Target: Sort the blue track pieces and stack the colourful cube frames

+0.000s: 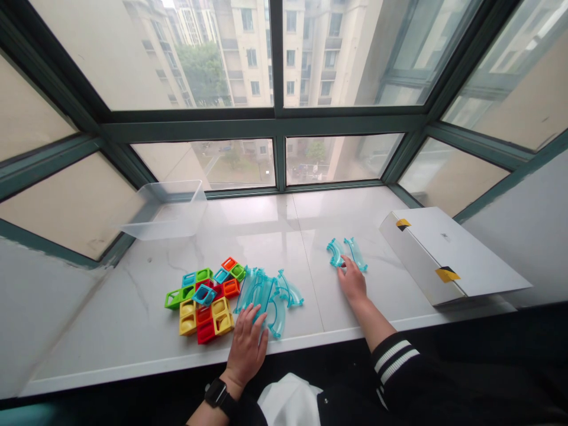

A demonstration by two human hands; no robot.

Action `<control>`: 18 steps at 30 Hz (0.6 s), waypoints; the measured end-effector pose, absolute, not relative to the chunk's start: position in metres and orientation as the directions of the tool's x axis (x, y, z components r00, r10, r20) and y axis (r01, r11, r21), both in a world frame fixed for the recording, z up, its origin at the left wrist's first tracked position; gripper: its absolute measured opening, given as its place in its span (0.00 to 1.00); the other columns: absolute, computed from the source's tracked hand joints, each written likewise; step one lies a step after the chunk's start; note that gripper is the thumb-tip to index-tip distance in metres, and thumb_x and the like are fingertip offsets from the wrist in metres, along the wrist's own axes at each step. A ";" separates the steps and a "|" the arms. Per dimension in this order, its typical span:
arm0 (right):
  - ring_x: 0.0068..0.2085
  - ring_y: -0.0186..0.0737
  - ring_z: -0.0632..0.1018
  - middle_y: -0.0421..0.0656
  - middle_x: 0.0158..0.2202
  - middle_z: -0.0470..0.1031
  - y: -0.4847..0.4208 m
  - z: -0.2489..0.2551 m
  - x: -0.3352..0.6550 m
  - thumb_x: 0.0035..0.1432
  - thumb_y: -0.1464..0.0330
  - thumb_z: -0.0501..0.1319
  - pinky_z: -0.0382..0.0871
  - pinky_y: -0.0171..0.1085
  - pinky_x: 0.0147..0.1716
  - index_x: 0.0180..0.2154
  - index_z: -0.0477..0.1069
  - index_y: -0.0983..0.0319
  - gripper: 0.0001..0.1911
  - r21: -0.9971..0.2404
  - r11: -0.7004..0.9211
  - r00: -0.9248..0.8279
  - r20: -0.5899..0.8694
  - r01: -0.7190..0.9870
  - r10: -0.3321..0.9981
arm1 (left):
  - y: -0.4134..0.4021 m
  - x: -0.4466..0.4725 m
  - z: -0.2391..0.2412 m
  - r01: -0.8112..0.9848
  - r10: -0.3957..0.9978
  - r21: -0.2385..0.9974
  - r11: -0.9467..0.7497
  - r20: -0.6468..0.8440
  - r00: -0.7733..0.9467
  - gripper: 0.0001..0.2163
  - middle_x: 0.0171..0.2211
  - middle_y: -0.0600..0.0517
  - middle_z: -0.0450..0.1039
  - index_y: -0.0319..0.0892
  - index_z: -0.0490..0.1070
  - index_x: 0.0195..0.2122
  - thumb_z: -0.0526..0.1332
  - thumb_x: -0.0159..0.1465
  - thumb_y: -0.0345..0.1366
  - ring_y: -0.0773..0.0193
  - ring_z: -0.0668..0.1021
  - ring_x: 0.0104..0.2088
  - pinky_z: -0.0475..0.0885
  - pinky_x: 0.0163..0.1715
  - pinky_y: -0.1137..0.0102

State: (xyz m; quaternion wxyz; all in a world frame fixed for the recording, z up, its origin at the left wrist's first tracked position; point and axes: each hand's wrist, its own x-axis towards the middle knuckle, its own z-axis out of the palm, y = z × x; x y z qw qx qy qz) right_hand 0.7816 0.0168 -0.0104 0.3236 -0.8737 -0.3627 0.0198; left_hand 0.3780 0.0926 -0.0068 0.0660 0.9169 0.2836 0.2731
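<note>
Beyond a wide window frame overlooking apartment blocks, a white marble-veined sill runs across the view. A clear plastic tub sits at ten o'clock and a white cardboard box, with yellow-and-black tape, lies at three o'clock. Just left of centre, at about seven o'clock, is a cluster of colourful open-frame plastic blocks. Touching its right side is a heap of translucent teal curved track pieces, and the left hand rests at the heap's near edge, its fingers spread apart and apparently not clamped. Further right, at about two o'clock, the right hand reaches a pair of matching pieces, its fingers loosely together; whether they grip, I cannot tell. These thin channels look light, stiff, slick and perhaps brittle at the rims, so pinching the side walls mid-curve seems safest.
</note>
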 end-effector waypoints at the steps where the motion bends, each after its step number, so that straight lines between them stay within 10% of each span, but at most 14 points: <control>1: 0.46 0.48 0.78 0.47 0.48 0.79 0.017 -0.011 0.782 0.65 0.67 0.56 0.68 0.40 0.39 0.60 0.70 0.58 0.22 -0.574 -0.532 0.735 0.195 0.623 0.649 | 0.093 0.378 -0.007 0.483 0.554 0.275 -0.832 0.463 0.692 0.19 0.66 0.42 0.67 0.46 0.67 0.63 0.58 0.72 0.31 0.46 0.65 0.71 0.64 0.69 0.43; 18: 0.45 0.47 0.78 0.48 0.50 0.78 0.020 -0.013 0.783 0.70 0.66 0.55 0.66 0.40 0.37 0.56 0.76 0.56 0.17 -0.473 -0.585 0.722 0.178 0.659 0.669 | 0.092 0.378 -0.009 0.486 0.561 0.283 -0.827 0.452 0.693 0.19 0.67 0.42 0.66 0.47 0.67 0.63 0.58 0.72 0.32 0.45 0.64 0.72 0.65 0.69 0.41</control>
